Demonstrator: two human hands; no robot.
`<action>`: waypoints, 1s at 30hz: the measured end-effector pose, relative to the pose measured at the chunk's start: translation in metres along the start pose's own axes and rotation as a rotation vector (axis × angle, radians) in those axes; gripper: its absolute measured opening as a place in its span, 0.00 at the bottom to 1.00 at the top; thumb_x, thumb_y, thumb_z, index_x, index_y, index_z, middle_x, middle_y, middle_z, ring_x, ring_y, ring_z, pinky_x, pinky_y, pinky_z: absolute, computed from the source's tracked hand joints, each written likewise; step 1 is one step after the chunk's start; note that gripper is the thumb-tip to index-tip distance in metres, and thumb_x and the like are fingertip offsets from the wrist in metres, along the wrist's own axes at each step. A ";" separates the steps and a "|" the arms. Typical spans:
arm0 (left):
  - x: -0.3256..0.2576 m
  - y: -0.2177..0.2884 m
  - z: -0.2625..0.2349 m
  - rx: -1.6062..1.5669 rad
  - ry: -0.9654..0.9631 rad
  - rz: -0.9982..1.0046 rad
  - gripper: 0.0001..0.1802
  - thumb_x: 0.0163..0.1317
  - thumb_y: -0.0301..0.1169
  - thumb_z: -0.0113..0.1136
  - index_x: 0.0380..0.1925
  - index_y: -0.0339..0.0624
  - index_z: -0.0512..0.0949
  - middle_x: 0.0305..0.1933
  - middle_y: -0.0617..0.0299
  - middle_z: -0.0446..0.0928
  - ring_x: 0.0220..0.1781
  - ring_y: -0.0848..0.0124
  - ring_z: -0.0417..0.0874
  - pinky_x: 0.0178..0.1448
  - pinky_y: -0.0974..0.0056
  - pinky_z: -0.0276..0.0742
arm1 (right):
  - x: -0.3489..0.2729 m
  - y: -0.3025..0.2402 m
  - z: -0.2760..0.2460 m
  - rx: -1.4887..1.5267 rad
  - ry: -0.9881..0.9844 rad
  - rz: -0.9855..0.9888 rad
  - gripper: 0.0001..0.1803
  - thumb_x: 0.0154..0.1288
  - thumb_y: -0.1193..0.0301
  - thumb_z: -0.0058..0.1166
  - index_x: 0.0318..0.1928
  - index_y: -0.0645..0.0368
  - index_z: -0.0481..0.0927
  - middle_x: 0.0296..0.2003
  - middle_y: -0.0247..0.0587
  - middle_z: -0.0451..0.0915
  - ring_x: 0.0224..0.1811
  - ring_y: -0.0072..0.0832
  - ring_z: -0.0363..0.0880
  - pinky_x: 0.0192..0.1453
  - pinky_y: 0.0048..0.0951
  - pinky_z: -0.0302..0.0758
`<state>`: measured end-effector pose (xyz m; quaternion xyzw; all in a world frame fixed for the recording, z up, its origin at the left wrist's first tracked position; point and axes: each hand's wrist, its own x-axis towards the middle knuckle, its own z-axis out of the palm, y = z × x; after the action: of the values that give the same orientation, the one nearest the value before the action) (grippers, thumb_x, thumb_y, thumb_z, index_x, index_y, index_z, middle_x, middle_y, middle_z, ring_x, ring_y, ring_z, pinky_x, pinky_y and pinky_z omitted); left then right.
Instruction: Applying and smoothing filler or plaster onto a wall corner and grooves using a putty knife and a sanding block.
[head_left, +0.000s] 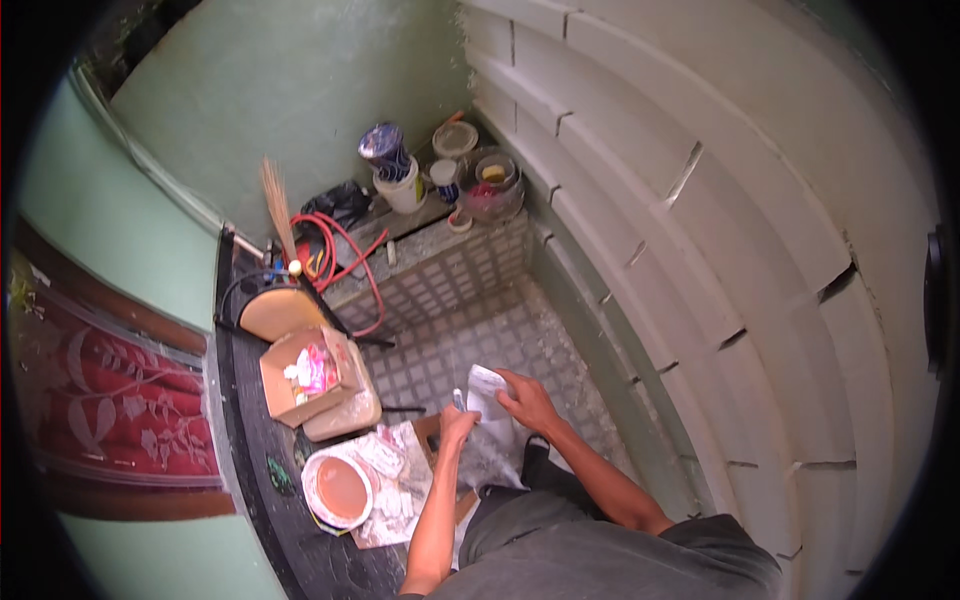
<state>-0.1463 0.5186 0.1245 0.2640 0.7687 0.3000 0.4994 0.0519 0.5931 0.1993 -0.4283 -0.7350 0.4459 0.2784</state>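
Near the middle, my left hand (pixel 458 424) is closed around a slim grey tool (pixel 459 398) with its end sticking up past the fingers; its exact kind does not show. My right hand (pixel 528 402) pinches the edge of a white, sheet-like piece (pixel 486 386), perhaps a flattened bag or paper, which hangs down between both hands. My left fingertips are close to its lower left side; whether they touch it I cannot tell. To the left of my left forearm stands a white bucket (pixel 342 489) with brownish liquid, on a white-smeared board (pixel 400 510).
A chair (pixel 278 312) carries an open cardboard box (pixel 290 400) with pink and white packets. Beyond, a tiled ledge (pixel 440 265) holds paint cans (pixel 403 188), a clear basin (pixel 490 205) and a red hose (pixel 325 235). A white panelled wall (pixel 680 250) curves along the right.
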 end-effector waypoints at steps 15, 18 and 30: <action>0.019 0.113 -0.008 -0.463 -0.591 0.131 0.28 0.53 0.17 0.67 0.56 0.40 0.74 0.50 0.62 0.79 0.49 0.67 0.83 0.50 0.61 0.81 | 0.065 0.004 -0.111 -0.046 0.094 -0.057 0.26 0.70 0.71 0.61 0.68 0.52 0.80 0.61 0.51 0.83 0.58 0.49 0.85 0.63 0.42 0.81; 0.031 0.134 -0.007 -0.799 -0.589 0.072 0.28 0.54 0.16 0.65 0.56 0.41 0.74 0.50 0.62 0.79 0.50 0.67 0.84 0.49 0.61 0.81 | 0.087 -0.001 -0.111 -0.152 0.026 -0.176 0.26 0.70 0.71 0.61 0.68 0.47 0.80 0.63 0.48 0.80 0.61 0.48 0.82 0.64 0.41 0.80; 0.119 0.227 -0.061 -0.559 -0.498 0.142 0.09 0.73 0.32 0.66 0.46 0.48 0.74 0.44 0.67 0.78 0.48 0.70 0.86 0.43 0.56 0.91 | 0.189 -0.058 -0.084 -0.038 0.120 -0.121 0.30 0.66 0.73 0.67 0.69 0.53 0.80 0.61 0.52 0.80 0.65 0.48 0.79 0.68 0.43 0.76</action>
<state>-0.2218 0.7452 0.2357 0.2350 0.4921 0.4589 0.7015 0.0059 0.7804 0.2942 -0.4143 -0.7499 0.3877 0.3401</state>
